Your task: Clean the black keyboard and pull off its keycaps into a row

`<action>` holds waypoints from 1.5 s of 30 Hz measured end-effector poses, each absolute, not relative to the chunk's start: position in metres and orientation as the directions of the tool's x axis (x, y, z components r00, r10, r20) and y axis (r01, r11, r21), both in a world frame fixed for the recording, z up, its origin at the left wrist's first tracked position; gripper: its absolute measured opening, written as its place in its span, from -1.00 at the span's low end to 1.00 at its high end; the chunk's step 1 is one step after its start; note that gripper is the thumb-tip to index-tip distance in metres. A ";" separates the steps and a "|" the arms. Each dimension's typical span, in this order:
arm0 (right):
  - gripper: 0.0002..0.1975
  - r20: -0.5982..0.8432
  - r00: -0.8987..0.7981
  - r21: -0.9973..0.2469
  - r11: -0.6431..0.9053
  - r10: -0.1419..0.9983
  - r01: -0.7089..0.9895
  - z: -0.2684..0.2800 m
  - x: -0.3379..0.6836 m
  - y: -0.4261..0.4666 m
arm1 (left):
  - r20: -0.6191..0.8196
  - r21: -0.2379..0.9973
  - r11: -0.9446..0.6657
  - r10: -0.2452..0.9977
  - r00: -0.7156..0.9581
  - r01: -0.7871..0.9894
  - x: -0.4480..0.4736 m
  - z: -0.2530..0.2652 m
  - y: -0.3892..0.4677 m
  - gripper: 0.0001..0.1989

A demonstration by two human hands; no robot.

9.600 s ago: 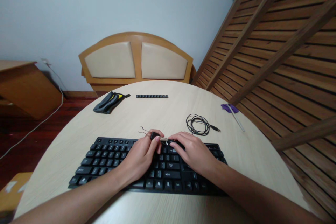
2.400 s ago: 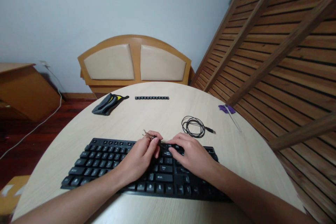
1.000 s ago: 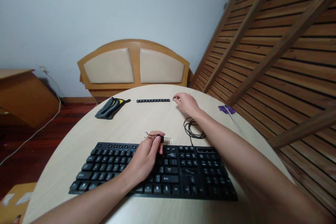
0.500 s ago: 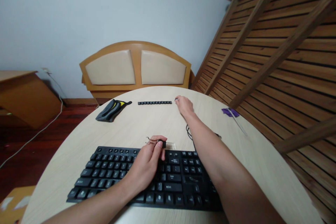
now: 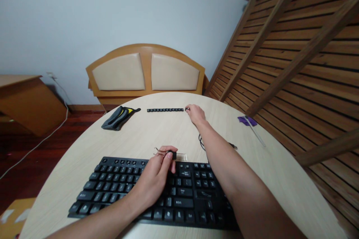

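Observation:
A black keyboard (image 5: 183, 202) lies across the near part of the round table, with bare spots in its top row. Over its upper middle, my left hand (image 5: 157, 173) is closed around a keycap puller (image 5: 173, 155), whose thin wire loops stick out to the right and whose prongs show on the left. My right hand (image 5: 197, 114) reaches to the far side of the table and pinches a small black keycap (image 5: 187, 109) at the table surface. Just left of those fingers runs a straight row of black keycaps (image 5: 165, 110); a small gap separates the two.
A grey and yellow pouch (image 5: 119, 117) sits at the left of the table (image 5: 157, 132). A black cable (image 5: 201, 142) passes under my right forearm. A purple cloth (image 5: 247, 120) with a pale stick (image 5: 256, 134) on it lies near the right edge.
My right hand has lowered slightly and moved left with the keycap, bringing it close to the row's right end. My left hand stays above the keyboard with the puller.

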State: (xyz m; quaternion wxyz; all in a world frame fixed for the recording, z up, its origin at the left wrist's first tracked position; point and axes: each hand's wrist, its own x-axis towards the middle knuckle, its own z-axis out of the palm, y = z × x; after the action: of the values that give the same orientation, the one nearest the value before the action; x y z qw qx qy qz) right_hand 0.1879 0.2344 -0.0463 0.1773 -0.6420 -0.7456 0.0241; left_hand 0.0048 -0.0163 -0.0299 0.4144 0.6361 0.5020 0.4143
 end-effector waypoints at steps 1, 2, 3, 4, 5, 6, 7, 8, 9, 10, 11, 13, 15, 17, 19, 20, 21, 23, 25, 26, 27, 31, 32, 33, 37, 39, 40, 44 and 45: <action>-0.72 0.233 -0.115 -0.264 0.177 0.966 0.948 -0.047 0.187 0.235 | 0.113 0.944 -0.154 0.982 0.152 0.293 0.005 -0.030 -0.016 -0.65; -0.72 0.233 -0.117 -0.264 0.178 0.965 0.948 -0.047 0.187 0.235 | 0.116 0.943 -0.157 0.981 0.153 0.292 0.005 -0.031 -0.016 -0.65; -0.72 0.232 -0.119 -0.264 0.180 0.965 0.948 -0.047 0.186 0.235 | 0.117 0.943 -0.158 0.981 0.153 0.292 0.005 -0.031 -0.016 -0.65; -0.72 0.233 -0.121 -0.263 0.183 0.965 0.947 -0.047 0.185 0.236 | 0.117 0.943 -0.158 0.981 0.153 0.292 0.005 -0.031 -0.017 -0.66; -0.71 0.234 -0.124 -0.263 0.185 0.964 0.947 -0.048 0.185 0.237 | 0.115 0.943 -0.156 0.982 0.153 0.292 0.005 -0.032 -0.017 -0.66; -0.71 0.234 -0.127 -0.263 0.189 0.964 0.946 -0.048 0.185 0.237 | 0.113 0.944 -0.154 0.982 0.152 0.292 0.005 -0.031 -0.017 -0.66; -0.71 0.235 -0.130 -0.262 0.192 0.963 0.946 -0.048 0.184 0.238 | 0.111 0.944 -0.152 0.982 0.151 0.292 0.005 -0.031 -0.017 -0.66; -0.72 0.236 -0.133 -0.262 0.195 0.962 0.945 -0.049 0.184 0.238 | 0.109 0.944 -0.150 0.982 0.152 0.294 0.006 -0.030 -0.017 -0.67; -0.72 0.238 -0.136 -0.261 0.199 0.962 0.945 -0.049 0.184 0.238 | 0.109 0.943 -0.151 0.982 0.153 0.297 0.006 -0.029 -0.017 -0.66; -0.72 0.240 -0.139 -0.260 0.201 0.961 0.944 -0.050 0.185 0.239 | 0.112 0.941 -0.154 0.982 0.154 0.301 0.006 -0.028 -0.016 -0.66; -0.72 0.242 -0.141 -0.259 0.204 0.960 0.944 -0.050 0.185 0.239 | 0.115 0.939 -0.158 0.981 0.154 0.304 0.006 -0.027 -0.016 -0.66; -0.72 0.247 -0.143 -0.257 0.207 0.959 0.944 -0.050 0.185 0.239 | 0.116 0.938 -0.159 0.981 0.154 0.307 0.006 -0.026 -0.016 -0.65; -0.71 0.249 -0.143 -0.256 0.207 0.958 0.944 -0.051 0.185 0.239 | 0.111 0.939 -0.154 0.982 0.151 0.307 0.006 -0.027 -0.016 -0.64; -0.71 0.248 -0.142 -0.255 0.206 0.958 0.945 -0.051 0.185 0.240 | 0.105 0.939 -0.149 0.983 0.153 0.310 0.006 -0.028 -0.016 -0.64; -0.71 0.247 -0.140 -0.254 0.203 0.959 0.946 -0.051 0.184 0.240 | 0.107 0.938 -0.150 0.983 0.149 0.312 0.005 -0.029 -0.016 -0.65; -0.70 0.247 -0.139 -0.253 0.202 0.959 0.946 -0.050 0.184 0.239 | 0.109 0.938 -0.151 0.983 0.149 0.311 0.005 -0.029 -0.016 -0.65; -0.70 0.246 -0.137 -0.253 0.199 0.960 0.947 -0.050 0.184 0.239 | 0.110 0.938 -0.152 0.983 0.148 0.311 0.005 -0.029 -0.016 -0.65; -0.68 0.242 -0.132 -0.252 0.193 0.961 0.948 -0.049 0.184 0.237 | 0.110 0.938 -0.152 0.983 0.150 0.311 0.006 -0.030 -0.016 -0.66; -0.65 0.233 -0.125 -0.251 0.184 0.964 0.950 -0.046 0.183 0.234 | 0.109 0.939 -0.153 0.982 0.153 0.309 0.006 -0.030 -0.015 -0.67; -0.63 0.227 -0.120 -0.249 0.177 0.966 0.952 -0.043 0.183 0.232 | 0.110 0.939 -0.154 0.982 0.153 0.309 0.006 -0.029 -0.015 -0.67; -0.60 0.219 -0.116 -0.246 0.169 0.969 0.954 -0.041 0.182 0.230 | 0.113 0.938 -0.157 0.981 0.156 0.308 0.006 -0.029 -0.015 -0.67; -0.50 0.179 -0.122 -0.218 0.160 0.976 0.963 -0.022 0.178 0.218 | 0.120 0.935 -0.170 0.978 0.172 0.312 0.006 -0.027 -0.016 -0.68; -0.48 0.170 -0.137 -0.210 0.172 0.976 0.963 -0.016 0.176 0.214 | 0.124 0.933 -0.174 0.977 0.174 0.314 0.006 -0.026 -0.016 -0.68; -0.47 0.164 -0.158 -0.203 0.190 0.974 0.960 -0.010 0.175 0.208 | 0.128 0.931 -0.178 0.976 0.174 0.317 0.006 -0.026 -0.016 -0.68; -0.56 0.181 -0.300 -0.219 0.336 0.937 0.916 0.007 0.175 0.170 | 0.143 0.916 -0.200 0.972 0.184 0.347 0.005 -0.026 -0.015 -0.66; -0.69 0.206 -0.384 -0.250 0.428 0.900 0.869 0.010 0.180 0.141 | 0.161 0.899 -0.223 0.969 0.190 0.378 0.004 -0.025 -0.015 -0.60; -0.72 0.214 -0.423 -0.267 0.469 0.881 0.842 0.010 0.184 0.125 | 0.169 0.888 -0.234 0.967 0.193 0.395 0.004 -0.024 -0.015 -0.58; -0.74 0.282 -0.645 -0.534 0.675 0.710 0.509 0.004 0.202 0.065 | 0.175 0.839 -0.276 0.953 0.249 0.469 0.006 -0.022 -0.018 -0.67; -0.73 0.297 -0.667 -0.570 0.688 0.683 0.450 0.003 0.205 0.052 | 0.189 0.814 -0.303 0.945 0.267 0.495 0.007 -0.022 -0.019 -0.69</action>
State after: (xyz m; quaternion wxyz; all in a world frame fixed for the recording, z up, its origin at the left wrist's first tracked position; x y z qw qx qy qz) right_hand 0.2051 0.0520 0.0026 0.2520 -0.3207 -0.8834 0.2310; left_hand 0.0071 -0.0195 -0.0218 0.3223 0.7278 0.4945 0.3490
